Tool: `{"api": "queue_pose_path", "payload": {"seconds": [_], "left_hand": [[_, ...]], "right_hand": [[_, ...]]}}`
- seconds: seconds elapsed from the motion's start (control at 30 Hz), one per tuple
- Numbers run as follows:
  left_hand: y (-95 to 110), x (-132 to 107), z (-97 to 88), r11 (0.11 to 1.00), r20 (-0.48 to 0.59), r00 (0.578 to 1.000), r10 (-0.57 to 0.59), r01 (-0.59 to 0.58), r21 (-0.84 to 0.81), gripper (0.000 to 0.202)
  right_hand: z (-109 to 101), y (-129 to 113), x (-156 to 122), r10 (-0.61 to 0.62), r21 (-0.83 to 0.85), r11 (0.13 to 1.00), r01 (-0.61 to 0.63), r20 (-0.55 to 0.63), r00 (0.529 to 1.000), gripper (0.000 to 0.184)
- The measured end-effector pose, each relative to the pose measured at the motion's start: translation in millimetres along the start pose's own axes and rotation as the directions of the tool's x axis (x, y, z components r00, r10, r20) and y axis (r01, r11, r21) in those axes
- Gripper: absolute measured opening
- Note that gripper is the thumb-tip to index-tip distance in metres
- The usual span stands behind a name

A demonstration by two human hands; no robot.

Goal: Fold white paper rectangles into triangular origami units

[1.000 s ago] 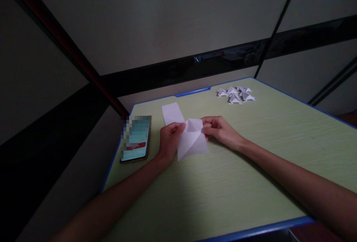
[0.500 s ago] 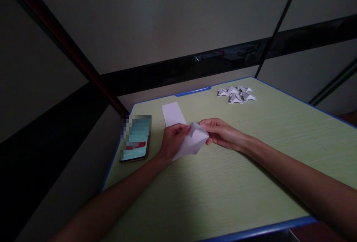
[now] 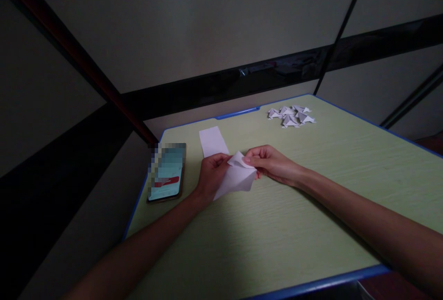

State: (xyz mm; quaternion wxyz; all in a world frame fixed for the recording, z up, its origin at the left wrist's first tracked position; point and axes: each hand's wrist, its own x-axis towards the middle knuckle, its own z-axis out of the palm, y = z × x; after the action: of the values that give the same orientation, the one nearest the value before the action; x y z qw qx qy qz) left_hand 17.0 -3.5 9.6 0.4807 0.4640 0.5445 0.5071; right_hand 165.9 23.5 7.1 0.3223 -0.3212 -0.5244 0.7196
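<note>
A partly folded piece of white paper is held above the table between both hands. My left hand grips its left side, thumb toward the top fold. At the upper right, my right hand pinches a folded flap, with the thumb on top and the other fingers behind. The flap comes to a point at the top, and the lower edge hangs loose. Behind my left hand lies a flat white paper strip, its near end hidden by that hand.
A phone with a lit, partly blurred screen lies at the left edge. Several folded white paper figures stand grouped at the far right. The light green table has a blue rim and stands against a panelled wall.
The right thumb has moved onto the paper's upper flap, which now lies folded over where it stood more open before. The view has shifted slightly.
</note>
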Motion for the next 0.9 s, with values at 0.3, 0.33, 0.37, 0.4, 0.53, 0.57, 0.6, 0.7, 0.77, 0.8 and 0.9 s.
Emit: {"api": "queue_pose_path", "payload": {"seconds": [0.3, 0.33, 0.37, 0.4, 0.53, 0.57, 0.6, 0.7, 0.77, 0.8, 0.9], "left_hand": [[-2.4, 1.3, -1.1, 0.996, -0.025, 0.997, 0.075, -0.074, 0.054, 0.019], [-2.7, 1.6, -1.2, 0.996, -0.025, 0.997, 0.076, -0.075, 0.058, 0.019], [-3.1, 1.9, -1.2, 0.995, -0.024, 0.997, 0.078, -0.076, 0.059, 0.019], [-3.7, 2.3, -1.2, 0.995, -0.023, 0.997, 0.080, -0.079, 0.059, 0.020], [-6.3, 3.7, -1.0, 0.996, -0.021, 0.997, 0.081, -0.080, 0.046, 0.019], [-6.7, 3.8, -1.0, 0.996, -0.020, 0.997, 0.074, -0.073, 0.041, 0.019], [-7.0, 3.9, -1.1, 0.997, -0.020, 0.998, 0.067, -0.066, 0.037, 0.019], [-6.7, 3.7, -1.6, 0.998, -0.017, 0.998, 0.052, -0.052, 0.028, 0.019], [-6.1, 3.3, -1.9, 0.998, -0.015, 0.998, 0.058, -0.058, 0.027, 0.018], [-5.6, 3.2, -2.0, 0.998, -0.016, 0.998, 0.064, -0.064, 0.027, 0.018], [-4.3, 2.7, -1.7, 0.997, -0.017, 0.997, 0.069, -0.069, 0.021, 0.018]], "right_hand": [[3.0, -1.7, -1.1, -0.095, -0.250, 0.965, 0.080, -0.048, 0.994, 0.030], [3.3, -2.3, -1.4, -0.095, -0.255, 0.964, 0.079, -0.052, 0.994, 0.030], [3.5, -2.8, -1.8, -0.092, -0.257, 0.964, 0.074, -0.056, 0.994, 0.030], [3.7, -3.2, -2.1, -0.086, -0.257, 0.964, 0.068, -0.060, 0.995, 0.030], [4.1, -3.3, -2.5, -0.072, -0.270, 0.962, 0.048, -0.079, 0.994, 0.030], [4.1, -3.0, -2.5, -0.075, -0.275, 0.960, 0.050, -0.084, 0.994, 0.029], [4.1, -2.6, -2.5, -0.079, -0.279, 0.959, 0.052, -0.087, 0.993, 0.028], [4.4, -1.5, -2.5, -0.085, -0.279, 0.959, 0.054, -0.101, 0.991, 0.027], [4.8, -0.9, -2.9, -0.088, -0.272, 0.961, 0.055, -0.109, 0.990, 0.027], [5.1, -0.6, -3.1, -0.090, -0.266, 0.962, 0.057, -0.113, 0.989, 0.027], [5.1, 0.4, -3.0, -0.102, -0.231, 0.970, 0.075, -0.107, 0.989, 0.028]]}}
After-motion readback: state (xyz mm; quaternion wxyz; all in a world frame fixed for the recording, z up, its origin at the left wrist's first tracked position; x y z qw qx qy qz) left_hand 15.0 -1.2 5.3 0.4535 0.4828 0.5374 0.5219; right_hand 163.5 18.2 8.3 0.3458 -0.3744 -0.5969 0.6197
